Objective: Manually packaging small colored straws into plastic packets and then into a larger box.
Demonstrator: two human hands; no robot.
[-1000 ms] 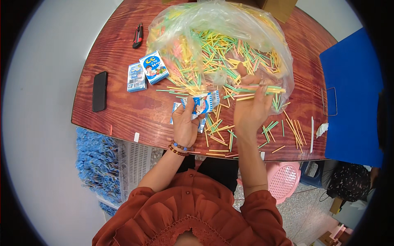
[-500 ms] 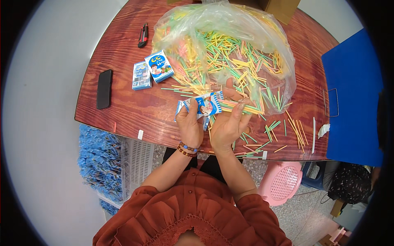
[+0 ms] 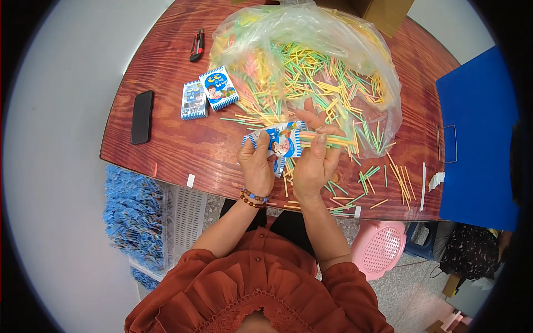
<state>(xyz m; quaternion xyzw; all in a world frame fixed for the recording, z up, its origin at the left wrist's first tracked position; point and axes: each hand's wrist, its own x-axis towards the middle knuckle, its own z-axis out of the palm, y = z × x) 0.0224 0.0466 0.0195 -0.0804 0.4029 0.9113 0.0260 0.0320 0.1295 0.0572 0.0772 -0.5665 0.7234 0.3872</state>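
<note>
Left fingers pinch a packet; right fingers hold sticks (at its three o'clock); holding loosely could drop some.

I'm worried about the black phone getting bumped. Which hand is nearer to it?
Left. The left hand, gripping blue-and-white packets, is to the right of the black phone; the right hand, holding coloured sticks, is farther right.

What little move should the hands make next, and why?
Perhaps the right hand should gently slide its bundle of sticks leftward into the packet. The left hand is holding the packet, and the bundle's left end is right at the packet's edge, while much of the bundle pokes out. I can't tell whether any tips are inside.
</note>
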